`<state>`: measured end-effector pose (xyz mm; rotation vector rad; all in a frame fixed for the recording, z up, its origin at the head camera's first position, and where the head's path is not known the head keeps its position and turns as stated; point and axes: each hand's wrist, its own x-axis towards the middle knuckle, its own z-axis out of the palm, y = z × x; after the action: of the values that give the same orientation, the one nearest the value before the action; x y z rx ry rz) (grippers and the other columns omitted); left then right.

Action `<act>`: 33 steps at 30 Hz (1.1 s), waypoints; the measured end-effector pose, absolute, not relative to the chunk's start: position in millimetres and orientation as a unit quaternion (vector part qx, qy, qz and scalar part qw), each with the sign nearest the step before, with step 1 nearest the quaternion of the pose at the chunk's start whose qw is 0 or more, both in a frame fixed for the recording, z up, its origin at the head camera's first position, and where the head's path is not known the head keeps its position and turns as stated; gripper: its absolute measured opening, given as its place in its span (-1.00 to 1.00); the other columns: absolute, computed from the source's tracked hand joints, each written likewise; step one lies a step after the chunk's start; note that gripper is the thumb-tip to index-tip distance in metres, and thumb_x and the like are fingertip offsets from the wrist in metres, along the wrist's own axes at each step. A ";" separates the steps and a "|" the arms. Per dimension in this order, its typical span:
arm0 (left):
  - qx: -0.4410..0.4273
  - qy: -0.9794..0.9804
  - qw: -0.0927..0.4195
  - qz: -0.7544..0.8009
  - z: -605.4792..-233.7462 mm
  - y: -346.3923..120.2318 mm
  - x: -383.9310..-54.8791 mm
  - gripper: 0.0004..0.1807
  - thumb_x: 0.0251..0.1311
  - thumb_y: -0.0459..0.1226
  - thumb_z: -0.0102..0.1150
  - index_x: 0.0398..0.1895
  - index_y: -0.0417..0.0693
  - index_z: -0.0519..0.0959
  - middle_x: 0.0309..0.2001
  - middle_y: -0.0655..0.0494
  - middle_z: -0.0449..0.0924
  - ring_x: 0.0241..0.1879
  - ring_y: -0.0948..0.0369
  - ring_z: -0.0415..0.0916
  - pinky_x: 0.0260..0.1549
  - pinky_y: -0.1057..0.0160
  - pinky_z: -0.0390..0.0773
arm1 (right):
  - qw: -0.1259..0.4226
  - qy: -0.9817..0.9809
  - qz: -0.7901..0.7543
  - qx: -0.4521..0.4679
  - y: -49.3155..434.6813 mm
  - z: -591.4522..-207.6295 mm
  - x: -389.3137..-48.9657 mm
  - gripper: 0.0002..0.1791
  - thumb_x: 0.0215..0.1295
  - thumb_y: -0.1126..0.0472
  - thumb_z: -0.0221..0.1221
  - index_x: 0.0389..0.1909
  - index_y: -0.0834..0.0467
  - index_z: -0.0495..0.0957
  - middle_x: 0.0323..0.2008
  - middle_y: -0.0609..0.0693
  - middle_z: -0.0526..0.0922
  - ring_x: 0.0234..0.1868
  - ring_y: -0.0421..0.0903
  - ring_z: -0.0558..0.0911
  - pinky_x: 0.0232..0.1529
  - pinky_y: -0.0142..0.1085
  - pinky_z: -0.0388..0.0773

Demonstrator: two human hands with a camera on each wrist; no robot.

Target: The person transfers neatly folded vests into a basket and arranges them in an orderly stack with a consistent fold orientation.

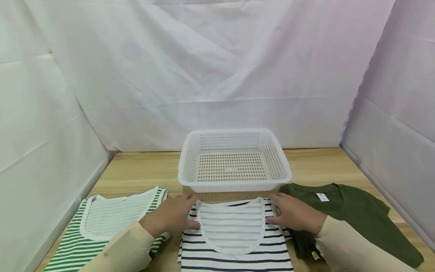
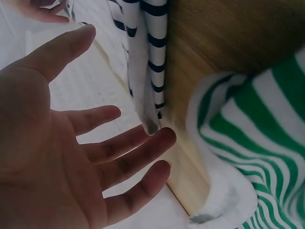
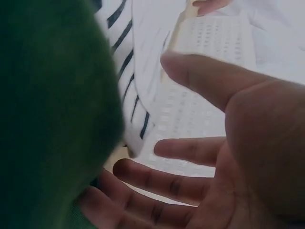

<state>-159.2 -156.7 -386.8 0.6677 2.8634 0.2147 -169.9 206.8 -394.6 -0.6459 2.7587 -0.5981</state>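
Note:
A white shirt with dark stripes (image 1: 234, 230) lies front and centre, its wide neckline facing up. At its upper left corner is my left hand (image 1: 175, 213), fingers extended and thumb apart; in the left wrist view the fingertips (image 2: 164, 138) reach the edge of the folded striped fabric (image 2: 155, 57). My right hand (image 1: 295, 211) is at the opposite upper corner, between this shirt and a dark green shirt (image 1: 350, 223). Its fingers are spread and loosely bent in the right wrist view, right by the striped cloth's corner (image 3: 138, 138). Green fabric (image 3: 52, 105) fills that view's left side.
Just behind the striped shirt stands a white perforated plastic basket (image 1: 234, 185) with nothing in it. A green-and-white striped shirt (image 1: 78, 245) lies at the left on the wooden table (image 1: 142, 166). White cloth walls (image 1: 217, 75) enclose the back and both sides.

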 end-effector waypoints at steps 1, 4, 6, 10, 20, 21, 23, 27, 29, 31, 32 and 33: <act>0.222 0.967 0.105 0.071 -388.2 -156.6 -161.2 -0.13 0.05 0.18 0.41 0.43 0.20 0.31 0.20 -0.05 0.52 0.07 -0.04 0.57 -0.12 -0.07 0.58 | 0.123 0.944 -0.205 -0.227 206.7 -396.0 -172.3 -0.08 0.13 -0.07 0.43 0.48 0.05 0.26 0.25 0.18 0.51 0.19 0.13 0.56 -0.01 0.06 0.57; 0.216 0.967 0.118 0.061 -392.1 -155.8 -166.2 -0.07 0.00 0.21 0.43 0.44 0.18 0.30 0.19 -0.09 0.52 0.09 -0.02 0.55 -0.11 -0.07 0.58 | 0.123 0.941 -0.203 -0.241 206.4 -398.7 -178.2 -0.08 0.11 -0.09 0.44 0.46 0.08 0.28 0.33 0.21 0.45 0.28 0.18 0.50 0.09 0.12 0.53; 0.211 0.968 0.119 0.060 -393.7 -155.5 -169.0 -0.05 -0.05 0.21 0.46 0.43 0.16 0.33 0.18 -0.11 0.53 0.10 -0.01 0.53 -0.09 -0.06 0.58 | 0.123 0.941 -0.203 -0.240 205.7 -399.9 -181.1 -0.08 0.09 -0.08 0.46 0.45 0.07 0.30 0.32 0.22 0.44 0.28 0.16 0.49 0.10 0.10 0.52; 0.205 0.969 0.125 0.050 -397.5 -154.6 -172.6 -0.02 -0.11 0.19 0.51 0.40 0.06 0.37 0.17 -0.14 0.51 0.10 0.00 0.52 -0.08 -0.05 0.58 | 0.132 0.942 -0.202 -0.235 205.0 -401.2 -181.7 0.00 0.04 -0.05 0.50 0.49 0.03 0.24 0.34 0.28 0.38 0.26 0.18 0.49 0.06 0.10 0.54; 0.196 0.966 0.154 0.062 -396.7 -150.6 -177.3 0.02 -0.19 0.13 0.59 0.36 -0.10 0.38 0.23 -0.19 0.50 0.18 -0.05 0.53 0.07 -0.05 0.56 | 0.140 0.937 -0.186 -0.261 203.1 -403.4 -180.8 0.12 -0.04 0.00 0.55 0.51 0.04 0.14 0.40 0.31 0.30 0.07 0.14 0.61 -0.08 0.05 0.58; 0.193 0.966 0.157 0.065 -396.9 -150.6 -179.2 0.01 -0.20 0.12 0.60 0.34 -0.10 0.39 0.21 -0.16 0.52 0.16 -0.03 0.54 0.07 -0.04 0.56 | 0.141 0.937 -0.186 -0.260 202.8 -403.7 -182.4 0.10 -0.05 -0.02 0.55 0.50 0.07 0.16 0.39 0.30 0.31 0.10 0.15 0.60 -0.05 0.07 0.57; 0.190 0.965 0.166 0.075 -398.5 -151.1 -182.0 -0.03 -0.23 0.10 0.62 0.27 -0.09 0.43 0.16 -0.10 0.57 0.11 0.01 0.58 0.05 -0.02 0.56 | 0.150 0.934 -0.197 -0.257 203.0 -405.9 -183.8 0.04 -0.05 -0.03 0.55 0.44 0.12 0.24 0.35 0.27 0.37 0.12 0.13 0.59 -0.03 0.07 0.55; 0.194 0.959 0.180 0.104 -402.4 -150.3 -186.9 -0.18 -0.28 0.06 0.66 0.09 -0.03 0.51 -0.06 0.11 0.67 -0.09 0.14 0.62 -0.06 0.05 0.58 | 0.167 0.927 -0.211 -0.260 206.4 -412.9 -186.1 -0.21 -0.06 -0.02 0.54 0.17 0.21 0.47 -0.09 0.07 0.61 -0.22 -0.12 0.58 -0.22 -0.14 0.52; 0.199 0.955 0.184 0.117 -403.5 -150.1 -188.3 -0.23 -0.29 0.05 0.66 0.03 -0.02 0.53 -0.16 0.20 0.65 -0.18 0.22 0.59 -0.13 0.10 0.58 | 0.170 0.924 -0.218 -0.264 207.6 -416.0 -186.6 -0.37 -0.06 0.01 0.53 0.01 0.19 0.55 -0.30 -0.09 0.59 -0.39 -0.24 0.47 -0.33 -0.24 0.46; 0.197 0.954 0.189 0.127 -404.5 -150.9 -189.1 -0.30 -0.27 0.05 0.65 -0.05 -0.02 0.57 -0.26 0.26 0.61 -0.28 0.27 0.54 -0.23 0.15 0.56 | 0.167 0.917 -0.235 -0.277 207.4 -417.9 -188.0 -0.47 -0.04 0.05 0.51 -0.05 0.16 0.58 -0.37 -0.16 0.58 -0.44 -0.30 0.45 -0.37 -0.30 0.45; 0.196 0.953 0.190 0.132 -404.5 -151.9 -189.0 -0.34 -0.26 0.04 0.64 -0.08 -0.03 0.58 -0.29 0.28 0.59 -0.32 0.29 0.51 -0.28 0.17 0.55 | 0.169 0.912 -0.247 -0.280 206.6 -418.1 -188.6 -0.52 -0.01 0.09 0.49 -0.06 0.13 0.59 -0.37 -0.18 0.59 -0.44 -0.32 0.46 -0.37 -0.33 0.45; 0.196 0.952 0.190 0.137 -404.5 -153.5 -188.8 -0.38 -0.23 0.03 0.63 -0.12 -0.03 0.59 -0.33 0.29 0.57 -0.35 0.31 0.48 -0.32 0.20 0.53 | 0.172 0.907 -0.258 -0.284 205.7 -418.0 -188.9 -0.56 0.03 0.10 0.47 -0.07 0.09 0.58 -0.34 -0.21 0.61 -0.40 -0.34 0.47 -0.36 -0.34 0.47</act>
<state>-188.8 -153.5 -404.5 0.5494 2.6758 0.3840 -188.9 205.7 -418.0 -0.8052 2.5757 -0.7318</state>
